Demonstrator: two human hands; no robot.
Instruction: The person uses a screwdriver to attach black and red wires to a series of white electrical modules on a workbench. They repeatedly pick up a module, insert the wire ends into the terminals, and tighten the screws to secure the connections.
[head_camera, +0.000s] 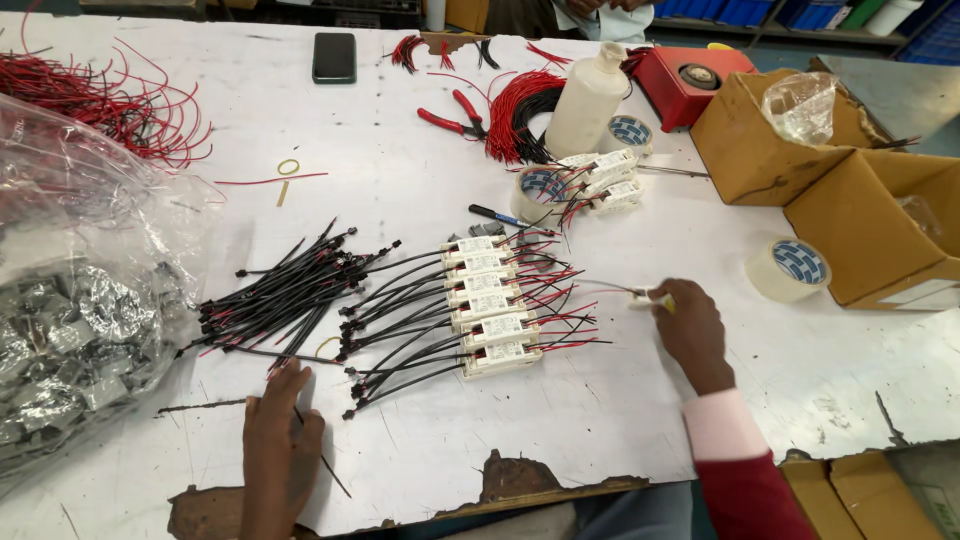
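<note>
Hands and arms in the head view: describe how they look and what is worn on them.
Both hands are bare, with no gloves, rings or watch showing. The right hand comes out of a pale pink cuff under a dark red sleeve. The left hand shows only to the wrist at the frame's lower edge, so no sleeve is visible there.

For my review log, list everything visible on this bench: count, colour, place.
driver boxes: six in a row, white, centre; a few more by the tape
black wires: bundle, left of centre
red wires: pile, far left
plastic bag: one, clear, holding grey parts, left edge
phone: one, black, top
pliers: one, red handles, top centre
bottle: one, white, top centre
tape rolls: three, white and blue, right and centre
cardboard boxes: two, brown, right
red device: one, top right
left hand: flat on table, on a thin black wire
right hand: fingers pinching a small white piece
</note>
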